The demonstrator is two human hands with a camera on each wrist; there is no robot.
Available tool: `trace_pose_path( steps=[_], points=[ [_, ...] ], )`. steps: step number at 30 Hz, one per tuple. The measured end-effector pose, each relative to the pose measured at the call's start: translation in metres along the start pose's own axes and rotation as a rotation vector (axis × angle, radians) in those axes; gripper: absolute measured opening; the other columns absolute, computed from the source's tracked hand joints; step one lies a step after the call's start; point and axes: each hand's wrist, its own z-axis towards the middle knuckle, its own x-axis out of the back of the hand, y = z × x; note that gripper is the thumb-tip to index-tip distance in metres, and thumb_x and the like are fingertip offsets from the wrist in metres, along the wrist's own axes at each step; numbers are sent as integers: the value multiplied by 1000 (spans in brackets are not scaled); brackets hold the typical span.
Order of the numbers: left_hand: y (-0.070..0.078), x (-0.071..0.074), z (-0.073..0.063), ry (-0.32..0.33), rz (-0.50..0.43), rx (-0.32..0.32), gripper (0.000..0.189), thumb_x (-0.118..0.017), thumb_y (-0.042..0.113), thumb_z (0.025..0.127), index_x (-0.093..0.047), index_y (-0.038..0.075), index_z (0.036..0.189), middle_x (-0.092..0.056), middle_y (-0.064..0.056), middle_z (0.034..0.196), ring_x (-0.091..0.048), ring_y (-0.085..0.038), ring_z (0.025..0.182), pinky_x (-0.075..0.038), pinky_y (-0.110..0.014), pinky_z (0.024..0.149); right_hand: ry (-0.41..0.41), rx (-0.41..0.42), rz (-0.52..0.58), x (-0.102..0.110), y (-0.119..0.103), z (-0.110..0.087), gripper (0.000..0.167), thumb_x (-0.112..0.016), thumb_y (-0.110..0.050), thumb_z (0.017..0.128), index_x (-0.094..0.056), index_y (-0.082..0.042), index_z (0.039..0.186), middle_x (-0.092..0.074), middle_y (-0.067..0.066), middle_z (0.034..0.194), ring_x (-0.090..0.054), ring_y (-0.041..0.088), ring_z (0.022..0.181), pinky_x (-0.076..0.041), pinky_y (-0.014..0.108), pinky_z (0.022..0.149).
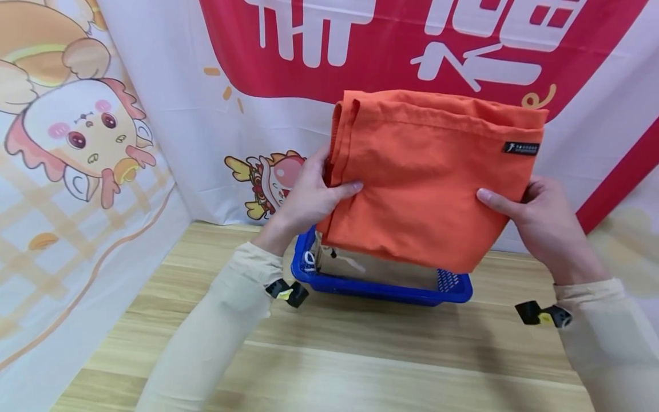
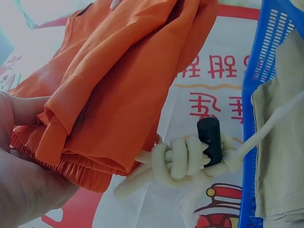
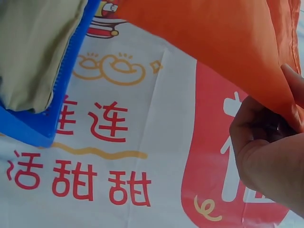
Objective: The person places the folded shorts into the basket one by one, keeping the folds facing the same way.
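Observation:
Both hands hold up a folded orange garment [image 1: 422, 177] over the blue basket, with a small black label [image 1: 521, 149] near its upper right corner. My left hand [image 1: 314, 191] grips the left folded edge, thumb in front and fingers behind. Close to that hand in the left wrist view, the garment shows a gathered elastic edge [image 2: 71, 168]. A knotted cream cord [image 2: 178, 159] with a black toggle [image 2: 209, 140] runs between the garment's lower edge and the basket. On the right side my right hand [image 1: 546, 223] pinches the cloth, thumb in front; its other fingers are partly hidden.
A blue perforated basket [image 1: 381, 290] stands on the wooden table [image 1: 360, 349], below and behind the garment. Folded beige cloth [image 1: 381, 269] lies in it, with a white-and-dark cord [image 1: 308, 261] at its left corner. Printed fabric [image 1: 170, 114] hangs behind and at the left.

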Motion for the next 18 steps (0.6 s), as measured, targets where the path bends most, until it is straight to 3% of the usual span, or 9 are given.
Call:
trace_pose_path(
  steps=[4, 9, 14, 18],
  points=[
    [-7, 1, 7, 10, -7, -4, 64, -73, 4, 92, -42, 8, 147, -55, -11, 136, -56, -24, 123, -48, -41, 104, 16, 16, 20, -2, 3, 8, 64, -70, -46, 92, -53, -19, 148, -65, -10, 122, -59, 13, 107, -51, 15, 82],
    [-32, 1, 12, -7, -32, -7, 64, -73, 1, 92, -42, 9, 148, -56, -12, 137, -57, -24, 123, -48, -42, 105, -24, 16, 51, -11, 16, 17, 64, -71, -44, 92, -53, -15, 146, -67, -12, 119, -60, 12, 106, -52, 17, 83],
    [-61, -2, 10, -5, -57, 97, 67, -72, -1, 92, -40, 11, 150, -55, -13, 139, -57, -25, 124, -48, -43, 104, -99, -26, 27, -21, 35, 26, 67, -71, -45, 93, -52, -7, 145, -69, -12, 111, -63, 11, 99, -54, 20, 82],
    [-80, -5, 8, 5, -91, 198, 70, -70, -3, 93, -37, 10, 152, -52, -14, 143, -55, -26, 127, -46, -44, 107, -163, -60, 38, -29, 50, 33, 68, -70, -41, 96, -48, -4, 148, -68, -5, 116, -65, 13, 100, -55, 23, 84]
  ],
)
